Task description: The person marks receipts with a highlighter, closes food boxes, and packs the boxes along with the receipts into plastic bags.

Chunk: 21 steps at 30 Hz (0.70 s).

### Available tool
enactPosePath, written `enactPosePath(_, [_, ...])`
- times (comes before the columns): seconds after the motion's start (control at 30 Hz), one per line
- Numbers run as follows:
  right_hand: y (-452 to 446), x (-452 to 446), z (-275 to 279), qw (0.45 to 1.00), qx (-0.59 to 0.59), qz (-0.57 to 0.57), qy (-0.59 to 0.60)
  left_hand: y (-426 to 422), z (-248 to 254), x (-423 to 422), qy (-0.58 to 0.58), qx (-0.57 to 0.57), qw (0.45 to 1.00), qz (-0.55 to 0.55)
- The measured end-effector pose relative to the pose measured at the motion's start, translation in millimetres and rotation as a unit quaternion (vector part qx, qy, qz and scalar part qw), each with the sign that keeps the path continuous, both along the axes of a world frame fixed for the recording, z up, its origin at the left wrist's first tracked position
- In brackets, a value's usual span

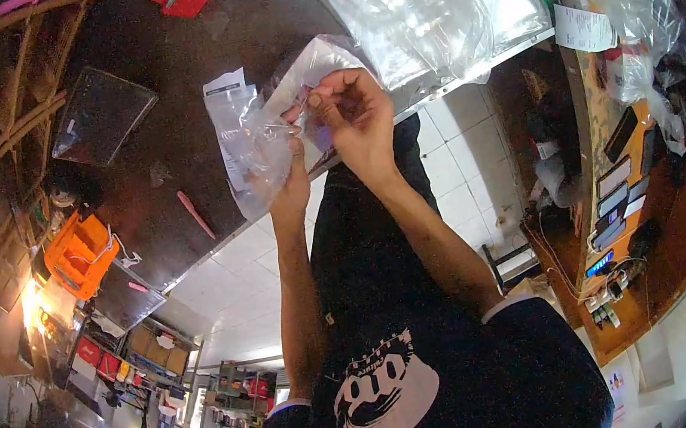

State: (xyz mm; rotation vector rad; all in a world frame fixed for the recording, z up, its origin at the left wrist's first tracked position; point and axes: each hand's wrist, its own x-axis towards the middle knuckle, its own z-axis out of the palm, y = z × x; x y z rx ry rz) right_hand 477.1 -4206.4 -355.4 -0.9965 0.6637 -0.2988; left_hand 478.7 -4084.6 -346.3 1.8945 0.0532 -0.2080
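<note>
A clear plastic bag (253,152) hangs at the table's near edge, with a printed paper slip (224,83) at its upper end. My left hand (293,175) is closed on this bag, thumb up along its side. My right hand (357,112) is bent just beside it, thumb and forefinger pinched together near the bag's opening. What lies between those fingertips is too small to make out. Behind both hands a silvery, shiny packet (318,57) rests on the dark table (191,43), partly hidden by my right hand.
A stack of large clear plastic sheets or bags (438,11) lies at the back right. An orange basket (82,255), a pink pen-like stick (196,214) and a dark flat panel (103,116) are on the left. Several phones (614,200) lie on the wooden counter (582,156) at right.
</note>
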Motion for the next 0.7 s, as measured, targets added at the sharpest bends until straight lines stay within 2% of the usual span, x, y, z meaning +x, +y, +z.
enactPosePath(0.1, [-4, -1, -8, 0.998, -0.055, 0.007, 0.038, 4, -2, -2, -0.020, 0.032, 0.999, -0.040])
enactPosePath(0.17, [-7, -1, -6, 0.998, -0.046, 0.012, 0.044, 6, -6, -3, -0.023, 0.067, 0.997, -0.042])
enactPosePath(0.4, [-12, -1, 0, 0.994, -0.086, 0.058, 0.045, 2, -1, -2, -0.027, 0.026, 0.998, -0.052])
enactPosePath(0.47, [-15, -1, 5, 0.994, -0.087, 0.061, 0.040, 4, -1, -5, -0.018, 0.096, 0.994, -0.054])
enactPosePath(0.5, [-15, -1, 6, 0.994, -0.087, 0.064, 0.034, 5, -3, -5, -0.018, 0.096, 0.994, -0.054])
enactPosePath(0.57, [-16, -3, 6, 0.992, -0.099, 0.066, 0.035, 11, -9, -7, -0.062, 0.194, 0.975, -0.090])
enactPosePath(0.7, [-13, -4, 1, 0.991, -0.111, 0.061, 0.034, 14, -15, -5, -0.060, 0.205, 0.973, -0.090])
